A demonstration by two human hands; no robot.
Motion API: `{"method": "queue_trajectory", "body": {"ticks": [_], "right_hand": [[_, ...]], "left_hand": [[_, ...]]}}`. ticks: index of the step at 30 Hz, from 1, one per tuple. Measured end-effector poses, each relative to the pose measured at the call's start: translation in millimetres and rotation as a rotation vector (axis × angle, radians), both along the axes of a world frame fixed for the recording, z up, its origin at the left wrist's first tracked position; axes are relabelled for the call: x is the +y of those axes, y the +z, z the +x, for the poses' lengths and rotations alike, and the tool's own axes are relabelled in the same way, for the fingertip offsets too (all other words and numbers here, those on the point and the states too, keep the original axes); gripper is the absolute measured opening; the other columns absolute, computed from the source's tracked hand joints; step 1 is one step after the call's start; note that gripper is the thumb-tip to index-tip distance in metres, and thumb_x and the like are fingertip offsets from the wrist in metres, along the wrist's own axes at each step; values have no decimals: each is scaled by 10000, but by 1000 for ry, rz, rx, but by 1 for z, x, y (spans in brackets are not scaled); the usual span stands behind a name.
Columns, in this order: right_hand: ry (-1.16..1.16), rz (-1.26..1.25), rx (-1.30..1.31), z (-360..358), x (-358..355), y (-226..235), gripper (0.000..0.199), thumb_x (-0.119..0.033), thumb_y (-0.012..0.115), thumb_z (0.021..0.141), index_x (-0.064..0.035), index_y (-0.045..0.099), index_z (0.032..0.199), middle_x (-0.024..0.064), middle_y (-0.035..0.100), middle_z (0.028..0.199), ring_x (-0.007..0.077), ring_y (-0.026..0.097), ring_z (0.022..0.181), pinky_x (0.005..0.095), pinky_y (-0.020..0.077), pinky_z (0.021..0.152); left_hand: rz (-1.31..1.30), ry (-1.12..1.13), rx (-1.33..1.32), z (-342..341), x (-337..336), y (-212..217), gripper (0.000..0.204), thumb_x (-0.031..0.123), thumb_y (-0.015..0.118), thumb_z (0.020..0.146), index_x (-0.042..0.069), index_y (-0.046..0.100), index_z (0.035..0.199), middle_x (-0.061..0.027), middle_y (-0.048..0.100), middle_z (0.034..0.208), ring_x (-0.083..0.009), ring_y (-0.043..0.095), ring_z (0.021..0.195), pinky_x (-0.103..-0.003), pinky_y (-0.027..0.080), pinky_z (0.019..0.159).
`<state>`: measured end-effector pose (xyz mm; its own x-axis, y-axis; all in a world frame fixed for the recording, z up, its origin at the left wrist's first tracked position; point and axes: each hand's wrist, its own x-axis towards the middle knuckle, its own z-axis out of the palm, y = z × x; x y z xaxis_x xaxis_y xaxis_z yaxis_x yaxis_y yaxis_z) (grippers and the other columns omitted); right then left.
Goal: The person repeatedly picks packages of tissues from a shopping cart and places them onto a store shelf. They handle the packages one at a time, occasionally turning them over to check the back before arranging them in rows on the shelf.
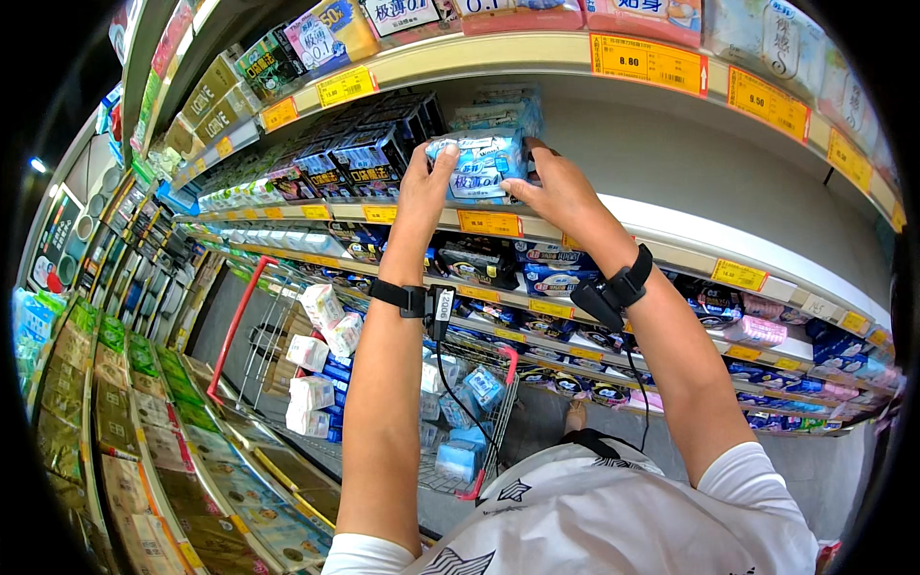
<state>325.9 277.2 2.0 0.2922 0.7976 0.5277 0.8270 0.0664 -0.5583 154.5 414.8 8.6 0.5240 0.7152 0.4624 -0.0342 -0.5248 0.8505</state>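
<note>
Both my hands reach forward to a shelf and grip a light-blue and white soft package [476,165], apparently sanitary pads, from its two sides. My left hand [431,174] is closed on its left edge, thumb on the front. On the right edge my right hand [548,182] holds it, the thumb pressed against the lower front corner. More light-blue packages [494,113] sit right behind it on the same shelf. To its left stand dark boxed packs [369,153] in rows.
A bare stretch of shelf [661,163] lies to the right of the packages. Above runs a shelf edge with yellow price tags [647,62]. Lower shelves hold dark-blue packs [556,278]. A shopping cart [240,331] with white and blue packs stands below left, beside stacked packs [182,450].
</note>
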Motion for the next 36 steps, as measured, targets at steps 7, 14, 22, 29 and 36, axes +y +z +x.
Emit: {"method": "queue_trajectory", "body": {"ticks": [7, 14, 22, 29, 36], "right_hand": [[14, -7, 23, -2, 4, 2, 479, -350, 680, 931, 75, 602, 1138, 289, 682, 921, 400, 690, 855, 424, 536, 749], [-40, -86, 10, -8, 0, 11, 465, -382, 638, 938, 74, 656, 1028, 281, 695, 855, 416, 699, 822, 464, 552, 735], [-61, -46, -27, -3, 0, 2, 462, -344, 641, 937, 75, 622, 1132, 297, 691, 888, 435, 689, 830, 485, 549, 733], [-80, 96, -55, 2, 4, -16, 510, -308, 628, 944, -14, 538, 1351, 270, 702, 933, 429, 687, 872, 480, 550, 741], [-31, 46, -28, 2, 0, -11, 497, -313, 618, 950, -19, 579, 1349, 252, 696, 1029, 400, 677, 913, 448, 541, 785]], "left_hand": [[14, 51, 129, -1, 4, 5, 715, 535, 594, 980, -63, 510, 1363, -204, 615, 1229, -239, 556, 1141, -389, 422, 1004], [-66, 30, 138, 2, 9, 3, 820, 523, 652, 942, -126, 441, 1397, -239, 577, 1321, -270, 535, 1228, -387, 401, 1048], [126, 152, 62, 12, 11, -5, 737, 482, 647, 953, -54, 461, 1423, -240, 558, 1317, -310, 547, 1213, -403, 401, 1052], [648, 206, 180, 16, -11, -7, 527, 412, 632, 984, 62, 572, 1373, -256, 462, 1396, -398, 454, 1333, -457, 443, 1022], [603, 156, 197, 12, -3, -3, 401, 280, 689, 950, 94, 630, 1300, -212, 520, 1329, -365, 530, 1239, -419, 474, 994]]}}
